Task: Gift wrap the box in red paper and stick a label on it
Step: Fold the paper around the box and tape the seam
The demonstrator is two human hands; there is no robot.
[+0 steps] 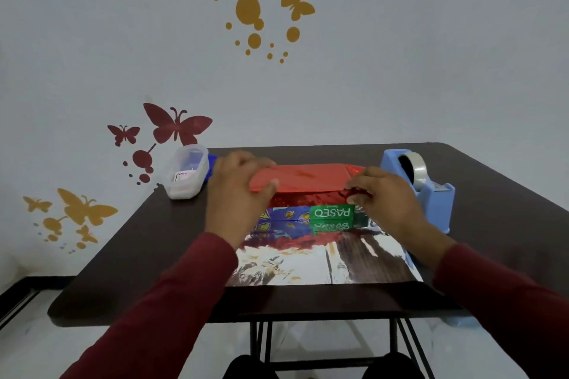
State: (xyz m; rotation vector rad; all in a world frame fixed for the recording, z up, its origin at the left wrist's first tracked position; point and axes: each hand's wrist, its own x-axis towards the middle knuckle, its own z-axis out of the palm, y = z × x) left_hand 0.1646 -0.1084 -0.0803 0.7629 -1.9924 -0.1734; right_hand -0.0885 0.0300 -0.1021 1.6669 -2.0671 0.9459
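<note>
Red paper (303, 177) is folded over the top of the box (308, 215) at mid-table, its shiny underside spread toward the near edge; the left hand (238, 191) grips the fold's left end with curled fingers, and the right hand (386, 198) pinches its right end. Left of them a clear tub (185, 175) holds small items, one a white label perhaps, and a blue tape dispenser (418, 186) carrying a clear roll stands right.

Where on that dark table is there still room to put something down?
Bare table lies left of the wrapping paper, below the plastic container; a strip runs behind the box. The right is crowded: tape dispenser beside the right hand.
</note>
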